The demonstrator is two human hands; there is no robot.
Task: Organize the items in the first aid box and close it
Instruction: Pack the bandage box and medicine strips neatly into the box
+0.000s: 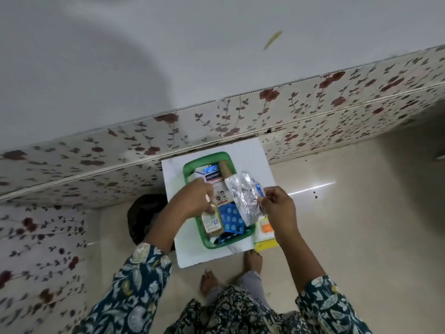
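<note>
A green plastic first aid box (190, 171) sits open on a small white table (252, 155). Inside lie a white printed carton (212, 177), a tan-capped bottle (225, 168) and a blue blister pack (231, 216). My left hand (196, 196) grips the top of a small amber bottle (212, 222) over the box's near left side. My right hand (277, 203) pinches silver foil tablet strips (243, 196) above the box's right side.
A yellow and white carton (265, 235) lies on the table's right edge beside the box. A wall with floral panels (289, 109) runs behind. A dark round object (144, 213) sits on the tiled floor at the left. My bare feet (252, 259) stand at the table's near edge.
</note>
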